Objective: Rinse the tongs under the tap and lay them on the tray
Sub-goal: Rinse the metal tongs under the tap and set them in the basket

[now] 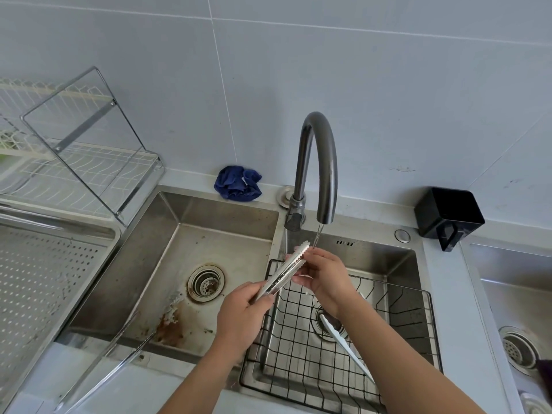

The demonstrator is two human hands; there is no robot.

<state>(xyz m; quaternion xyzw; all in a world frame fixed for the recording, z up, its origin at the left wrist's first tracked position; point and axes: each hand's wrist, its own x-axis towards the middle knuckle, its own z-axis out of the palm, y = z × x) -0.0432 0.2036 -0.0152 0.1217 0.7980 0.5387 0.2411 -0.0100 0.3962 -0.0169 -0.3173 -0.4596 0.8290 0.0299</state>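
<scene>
Slanting up from the gripping left hand [242, 312], the tongs [283, 277] end at the right hand [324, 276], which pinches their toothed tips.

Both bare arms reach forward, the left arm [194, 383] from the middle and the right arm [403, 363] from the right side. The left hand [239, 312] is lower and closer to the body, its fingers curled round one end of the tongs [280, 277]. The right hand [325, 276] is higher and further out, its fingers [313, 258] wrapped round the other end. The two hands are near each other but apart.
</scene>
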